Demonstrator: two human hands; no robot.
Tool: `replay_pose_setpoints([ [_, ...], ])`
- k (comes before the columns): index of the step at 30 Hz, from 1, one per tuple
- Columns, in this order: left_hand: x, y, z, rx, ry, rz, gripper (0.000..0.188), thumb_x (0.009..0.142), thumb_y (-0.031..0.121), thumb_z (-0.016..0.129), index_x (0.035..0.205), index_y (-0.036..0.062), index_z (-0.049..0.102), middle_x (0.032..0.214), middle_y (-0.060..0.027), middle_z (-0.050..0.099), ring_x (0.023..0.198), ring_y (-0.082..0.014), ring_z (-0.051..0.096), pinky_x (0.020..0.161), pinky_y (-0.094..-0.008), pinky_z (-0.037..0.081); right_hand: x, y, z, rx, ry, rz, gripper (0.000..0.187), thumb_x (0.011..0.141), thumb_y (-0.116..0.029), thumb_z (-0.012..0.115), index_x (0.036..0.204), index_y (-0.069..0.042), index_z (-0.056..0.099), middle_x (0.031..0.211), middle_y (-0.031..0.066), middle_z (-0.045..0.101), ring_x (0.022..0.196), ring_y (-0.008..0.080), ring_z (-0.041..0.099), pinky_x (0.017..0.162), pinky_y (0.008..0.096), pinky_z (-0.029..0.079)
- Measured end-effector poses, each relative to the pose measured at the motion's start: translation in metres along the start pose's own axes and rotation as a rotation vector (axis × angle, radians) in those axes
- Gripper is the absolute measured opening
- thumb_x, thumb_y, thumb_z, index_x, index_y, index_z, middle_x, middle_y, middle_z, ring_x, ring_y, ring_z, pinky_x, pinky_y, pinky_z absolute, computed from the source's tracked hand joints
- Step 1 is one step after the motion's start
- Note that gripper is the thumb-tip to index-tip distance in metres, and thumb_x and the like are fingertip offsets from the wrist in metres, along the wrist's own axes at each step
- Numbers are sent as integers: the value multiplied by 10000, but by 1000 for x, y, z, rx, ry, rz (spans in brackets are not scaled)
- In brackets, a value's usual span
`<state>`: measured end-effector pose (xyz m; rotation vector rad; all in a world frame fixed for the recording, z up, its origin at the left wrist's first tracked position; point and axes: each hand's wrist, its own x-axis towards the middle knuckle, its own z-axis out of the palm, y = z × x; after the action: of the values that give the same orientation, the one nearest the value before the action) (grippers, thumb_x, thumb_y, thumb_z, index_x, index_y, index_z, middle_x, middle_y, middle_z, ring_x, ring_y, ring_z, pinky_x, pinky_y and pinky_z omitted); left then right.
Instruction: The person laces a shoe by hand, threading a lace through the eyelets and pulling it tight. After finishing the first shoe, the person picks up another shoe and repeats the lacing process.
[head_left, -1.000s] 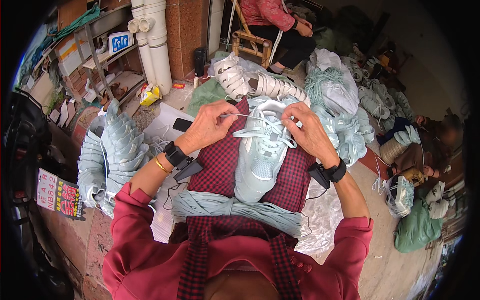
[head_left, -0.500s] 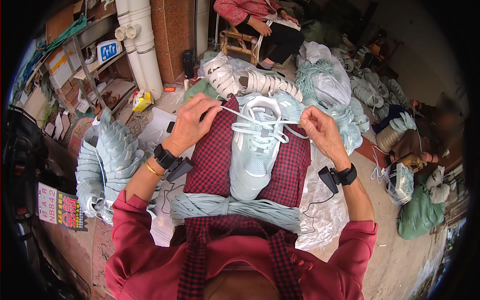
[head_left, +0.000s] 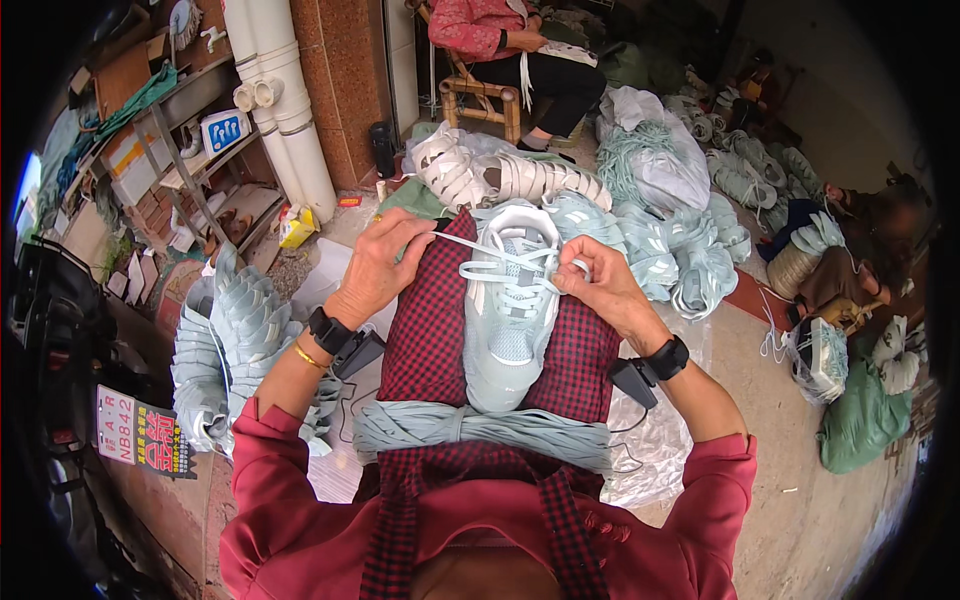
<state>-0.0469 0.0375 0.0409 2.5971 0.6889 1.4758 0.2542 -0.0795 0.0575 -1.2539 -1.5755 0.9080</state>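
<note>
A pale blue-grey sneaker [head_left: 505,370] rests on my lap over a red-and-black checked cloth [head_left: 425,345], its toe toward me. White lace [head_left: 478,268] crosses its tongue in loose loops. My left hand [head_left: 385,260] pinches one lace end, drawn taut to the left of the shoe. At the shoe's right side my right hand [head_left: 605,285] is closed on the lace, close to the eyelets, with a small loop by its fingertips. A tied bundle of pale blue laces [head_left: 485,428] lies across my lap just below the toe.
Stacked blue-grey shoe uppers [head_left: 240,335] stand at the left. White uppers [head_left: 520,175] and more blue ones [head_left: 670,245] lie beyond my lap. A person [head_left: 500,45] sits on a bamboo chair at the back. A green sack [head_left: 865,430] stands at the right.
My right hand has moved left, close against the shoe. The left hand still keeps its lace end stretched. The view has shifted slightly, and the seated person's hands have risen.
</note>
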Motion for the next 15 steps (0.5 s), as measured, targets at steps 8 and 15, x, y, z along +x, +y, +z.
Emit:
replay_pose_setpoints([
  [8,-2,-3,0,-1,-10,-9,160,864,24,712,1023,10,708,928,-133,659,847,-311,661,751,-376,538,-35,5,-18,115,90,29,141,913,-37,692,1020,-55,602,887,-44,604,822,35,553,729,205,460],
  [15,-6,-20,-17,122,68,13,160,857,7,714,1016,20,704,887,-134,641,806,-325,655,704,-387,525,-30,-5,-49,-875,213,-516,148,891,-56,664,1037,-41,644,915,141,640,797,345,652,702,408,532],
])
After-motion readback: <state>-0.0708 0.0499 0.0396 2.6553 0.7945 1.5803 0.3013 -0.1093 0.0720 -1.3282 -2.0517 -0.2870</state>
